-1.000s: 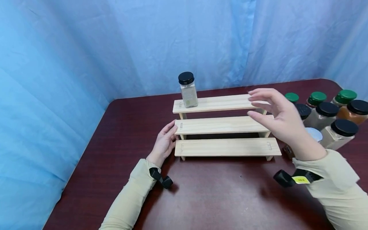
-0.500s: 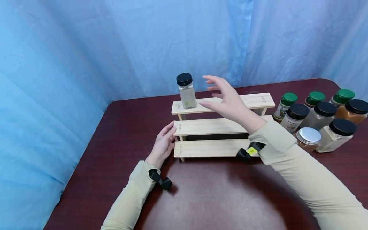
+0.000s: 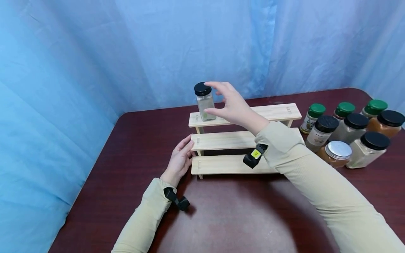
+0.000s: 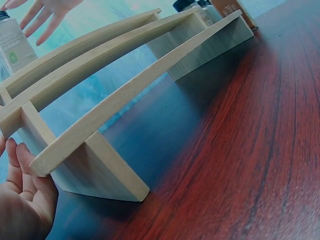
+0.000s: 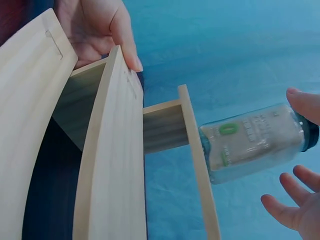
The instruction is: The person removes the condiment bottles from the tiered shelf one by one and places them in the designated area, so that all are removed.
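A clear square jar with a black lid (image 3: 205,107) and a pale filling stands upright at the left end of the top tier of a three-tier wooden rack (image 3: 224,140). My right hand (image 3: 233,105) is just right of the jar, thumb and fingers spread apart beside it. In the right wrist view, gaps show between some of those fingers and the jar (image 5: 255,137); contact at the lid is unclear. My left hand (image 3: 178,160) grips the left end of the middle tier. Its thumb (image 5: 126,42) lies on the board, the other fingers partly hidden.
Right of the rack, several spice jars stand grouped on the dark red table (image 3: 221,211): green-capped ones (image 3: 316,110), black-lidded ones (image 3: 375,141) and a silver-lidded jar (image 3: 338,150). Blue curtains (image 3: 152,56) hang behind the table. My right forearm crosses over the rack's right part.
My right hand has moved left from the rack's right end to the jar on the top tier. The left hand stays on the rack, and the jar remains in place.
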Available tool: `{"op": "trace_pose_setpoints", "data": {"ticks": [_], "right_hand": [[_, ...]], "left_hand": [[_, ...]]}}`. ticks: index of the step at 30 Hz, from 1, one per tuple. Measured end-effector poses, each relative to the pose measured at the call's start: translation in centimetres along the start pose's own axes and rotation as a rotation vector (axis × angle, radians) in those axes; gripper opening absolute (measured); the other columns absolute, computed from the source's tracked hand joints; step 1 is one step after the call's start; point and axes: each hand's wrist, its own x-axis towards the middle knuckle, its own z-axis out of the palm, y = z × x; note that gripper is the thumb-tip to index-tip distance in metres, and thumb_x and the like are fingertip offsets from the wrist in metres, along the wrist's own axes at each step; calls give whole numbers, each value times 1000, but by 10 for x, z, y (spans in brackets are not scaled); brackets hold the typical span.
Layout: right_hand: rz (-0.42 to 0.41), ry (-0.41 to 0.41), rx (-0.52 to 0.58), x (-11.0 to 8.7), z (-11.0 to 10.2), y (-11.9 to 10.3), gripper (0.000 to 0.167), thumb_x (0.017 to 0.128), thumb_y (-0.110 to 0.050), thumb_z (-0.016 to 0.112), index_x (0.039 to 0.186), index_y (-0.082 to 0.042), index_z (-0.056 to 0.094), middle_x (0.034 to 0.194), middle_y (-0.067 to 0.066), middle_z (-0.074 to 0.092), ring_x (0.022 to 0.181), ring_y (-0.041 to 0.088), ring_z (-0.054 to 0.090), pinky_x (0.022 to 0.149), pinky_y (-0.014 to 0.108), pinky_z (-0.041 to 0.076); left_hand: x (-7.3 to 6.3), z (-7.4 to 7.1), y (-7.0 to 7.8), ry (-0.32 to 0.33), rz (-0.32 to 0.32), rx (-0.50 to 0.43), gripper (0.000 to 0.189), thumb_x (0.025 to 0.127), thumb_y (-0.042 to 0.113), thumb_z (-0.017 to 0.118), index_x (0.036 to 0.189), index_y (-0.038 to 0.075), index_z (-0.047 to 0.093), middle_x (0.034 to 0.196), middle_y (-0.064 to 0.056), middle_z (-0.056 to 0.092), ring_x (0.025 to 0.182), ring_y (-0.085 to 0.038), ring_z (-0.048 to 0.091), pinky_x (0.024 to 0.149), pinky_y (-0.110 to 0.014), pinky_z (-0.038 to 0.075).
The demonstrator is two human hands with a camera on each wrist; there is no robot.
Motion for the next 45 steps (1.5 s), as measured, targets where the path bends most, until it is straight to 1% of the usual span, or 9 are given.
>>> {"op": "trace_pose_setpoints", "data": {"ticks": [5,10,13,20,33,37,42,45], "right_hand": [[26,-31,-50,6,7,0,72,84,-25,73,145,-21,35,141,14,37,123,27,44,96,44,43],[40,-34,-22,6,14,2,77,84,-21,73,146,-21,28,141,15,38,123,29,44,97,47,42],[36,-13,-3,6,19,4,79,83,-18,74,145,-22,26,142,16,37,123,30,44,97,47,43],[15,40,6,4,25,6,77,84,-16,73,144,-21,26,141,17,38,121,30,46,95,46,43],[-16,153,-27,2,38,4,70,85,-20,72,140,-18,30,137,16,44,113,29,51,90,44,47],[-51,209,-35,-1,42,3,67,84,-18,72,138,-16,33,134,18,45,110,29,52,88,43,48],[-133,292,-70,-6,47,6,64,82,-15,73,134,-11,36,127,19,48,106,30,54,84,42,47],[-193,335,-81,-8,49,8,61,82,-13,73,131,-9,38,122,20,50,95,30,55,77,41,48]], "left_hand": [[0,0,-1,7,-1,-2,46,98,8,48,143,5,39,87,8,64,62,0,51,56,-14,40],[-1,0,0,1,8,1,47,98,9,49,143,5,38,87,9,64,62,0,52,57,-14,40],[-1,1,0,2,7,8,47,98,9,49,144,5,38,86,9,63,62,0,51,57,-14,40],[-1,1,0,2,12,17,47,98,8,48,144,3,36,85,11,62,61,1,50,57,-14,39],[-3,-1,-1,11,-1,17,47,98,9,48,144,3,37,88,10,63,61,0,51,57,-14,40],[-3,-2,-1,13,2,13,47,98,8,49,144,4,37,90,10,64,60,-1,51,56,-14,40],[-1,0,0,9,4,16,47,98,9,49,144,4,37,89,10,64,60,-1,50,56,-15,40],[-1,0,1,5,12,19,47,98,9,48,144,3,37,86,10,63,60,-1,50,56,-15,40]]}}
